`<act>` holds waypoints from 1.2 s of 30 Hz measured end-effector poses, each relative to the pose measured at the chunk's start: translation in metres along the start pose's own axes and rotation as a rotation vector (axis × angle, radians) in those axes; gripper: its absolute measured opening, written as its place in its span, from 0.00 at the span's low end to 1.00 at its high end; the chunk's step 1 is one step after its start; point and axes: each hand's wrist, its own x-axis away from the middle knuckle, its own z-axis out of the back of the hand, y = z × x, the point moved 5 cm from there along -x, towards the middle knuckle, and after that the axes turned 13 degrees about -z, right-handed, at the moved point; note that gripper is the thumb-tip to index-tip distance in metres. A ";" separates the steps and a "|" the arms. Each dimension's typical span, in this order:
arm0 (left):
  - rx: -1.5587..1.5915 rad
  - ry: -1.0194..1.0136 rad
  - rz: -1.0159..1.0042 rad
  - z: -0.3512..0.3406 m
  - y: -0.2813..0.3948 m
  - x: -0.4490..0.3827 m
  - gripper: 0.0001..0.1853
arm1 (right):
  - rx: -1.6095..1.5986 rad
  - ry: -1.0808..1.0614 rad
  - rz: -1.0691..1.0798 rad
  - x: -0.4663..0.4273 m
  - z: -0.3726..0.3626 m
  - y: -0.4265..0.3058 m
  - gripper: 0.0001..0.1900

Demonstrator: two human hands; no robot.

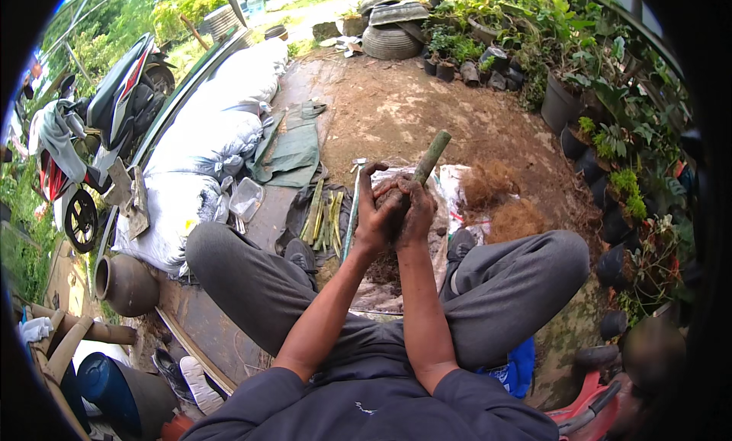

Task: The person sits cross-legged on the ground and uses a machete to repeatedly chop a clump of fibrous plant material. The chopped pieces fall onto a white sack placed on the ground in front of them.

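A thick green stem cutting (pixel 432 158) leans up and to the right from between my hands. Dark, moist soil or fibre (pixel 393 216) is packed around its lower end. My left hand (pixel 378 212) cups this clump from the left, with one finger raised and bent away. From the right, my right hand (pixel 417 211) presses on the clump where the stem comes out. Soil coats the fingers of both hands. Below them a pale sack (pixel 372 297) lies on the ground, with loose dark soil (pixel 384 269) on it. My palms hide the stem's lower end.
Cut green stems (pixel 323 218) lie left on dark cloth. Brown fibre clumps (pixel 517 219) sit right. Filled white sacks (pixel 189 203), a clear plastic container (pixel 247 199) and a clay pot (pixel 127 285) stand left. Potted plants (pixel 563 103) line the right; a motorcycle (pixel 108 109) is parked far left.
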 end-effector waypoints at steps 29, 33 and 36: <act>0.300 0.220 0.413 0.017 -0.032 -0.001 0.21 | 0.827 0.302 0.302 0.002 0.000 -0.005 0.11; 0.305 0.284 0.080 0.024 -0.014 -0.010 0.19 | 0.338 0.189 0.082 0.002 -0.006 0.008 0.11; 0.238 0.231 0.057 0.021 -0.006 -0.011 0.21 | 0.073 0.121 -0.004 -0.001 -0.004 0.014 0.09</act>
